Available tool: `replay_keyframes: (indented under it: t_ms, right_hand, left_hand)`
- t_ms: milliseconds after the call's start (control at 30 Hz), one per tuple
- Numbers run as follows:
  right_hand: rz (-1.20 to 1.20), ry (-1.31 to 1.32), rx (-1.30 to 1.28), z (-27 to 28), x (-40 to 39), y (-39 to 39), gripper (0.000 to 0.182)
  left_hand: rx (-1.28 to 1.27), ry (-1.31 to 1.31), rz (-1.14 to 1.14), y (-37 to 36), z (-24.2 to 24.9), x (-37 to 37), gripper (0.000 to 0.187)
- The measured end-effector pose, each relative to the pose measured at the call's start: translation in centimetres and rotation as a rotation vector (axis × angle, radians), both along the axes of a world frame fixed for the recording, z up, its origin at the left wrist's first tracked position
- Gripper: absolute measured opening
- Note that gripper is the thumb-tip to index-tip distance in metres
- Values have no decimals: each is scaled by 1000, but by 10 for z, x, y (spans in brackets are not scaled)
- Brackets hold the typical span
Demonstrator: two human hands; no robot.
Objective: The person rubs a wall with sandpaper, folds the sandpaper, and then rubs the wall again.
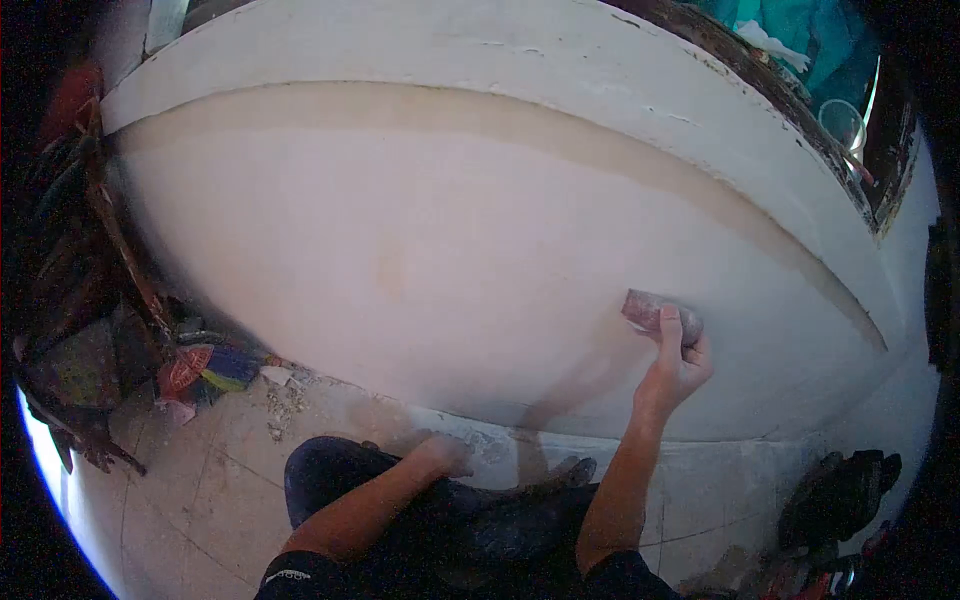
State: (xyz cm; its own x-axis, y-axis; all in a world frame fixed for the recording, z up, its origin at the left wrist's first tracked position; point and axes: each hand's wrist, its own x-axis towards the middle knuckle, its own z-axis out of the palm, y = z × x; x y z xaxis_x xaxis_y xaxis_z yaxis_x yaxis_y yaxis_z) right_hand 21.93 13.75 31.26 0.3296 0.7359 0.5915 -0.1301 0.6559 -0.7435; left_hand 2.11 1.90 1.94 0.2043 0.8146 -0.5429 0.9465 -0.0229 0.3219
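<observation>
My right hand (680,368) is closed around a piece of reddish-brown sandpaper (648,308), which looks folded or wrapped round a block. Its face rests against the white wall (430,240) below a projecting ledge, right of the middle. Whatever lies inside the sandpaper is hidden. Lower down, my left hand (447,456) is held low over my lap, near my knee and the foot of the wall. Its fingers are smeared, so I cannot make out their shape or anything in them.
Above the wall runs a white ledge (400,40) with a worn dark edge. A clear cup (842,122) and teal cloth (840,45) are at upper right. Colourful packets (215,368) and debris lie on the tiled floor (225,475) at left; a dark bag-like object (838,500) sits at lower right.
</observation>
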Motion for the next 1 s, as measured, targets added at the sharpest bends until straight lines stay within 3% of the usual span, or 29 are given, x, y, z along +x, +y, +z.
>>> replay_keyframes:
  t_ms: [67,167,233,367,467,567,600,633,700,767,867,900,967,1000]
  right_hand:
    - [85,-103,-50,-3,-7,-2,18]
    - [307,-416,-80,-13,-33,-17,18]
    - [369,-731,-55,-27,-46,-18,18]
    - [523,-639,-123,-26,-53,-23,20]
    - [229,-449,-136,-6,-27,-20,17]
    - [73,-168,-60,2,-13,-11,15]
    - [-5,-21,10,2,-12,-8,14]
    - [-3,-21,9,-2,-14,-7,14]
    - [107,-280,-109,-16,-24,-8,13]
    - [305,-553,-52,-9,-45,-31,14]
    - [474,-621,-90,-41,-64,-19,16]
    - [474,-619,-86,-38,-61,-19,16]
    - [233,-655,-31,-27,-47,-17,15]
    - [224,-520,-67,-21,-39,-16,15]
  left_hand:
    - [35,31,-74,5,-27,0,57]
    - [74,-51,-21,-10,29,-6,59]
    - [66,-23,-45,-9,28,-6,59]
    - [59,-31,-59,-13,40,-11,56]
    - [117,24,-110,7,-57,-4,52]
    - [76,-45,-38,-17,57,-6,51]
    - [75,-45,-33,-17,56,-7,51]
    - [90,-46,-47,-16,52,-7,50]
    - [103,-47,-65,-12,38,-6,49]
    - [110,-52,-73,-6,23,-4,42]
    - [174,-173,-189,2,30,-1,33]
    - [177,-169,-189,3,38,-1,33]
    - [145,-219,-148,-1,64,0,30]
    - [142,-223,-145,-5,75,1,30]
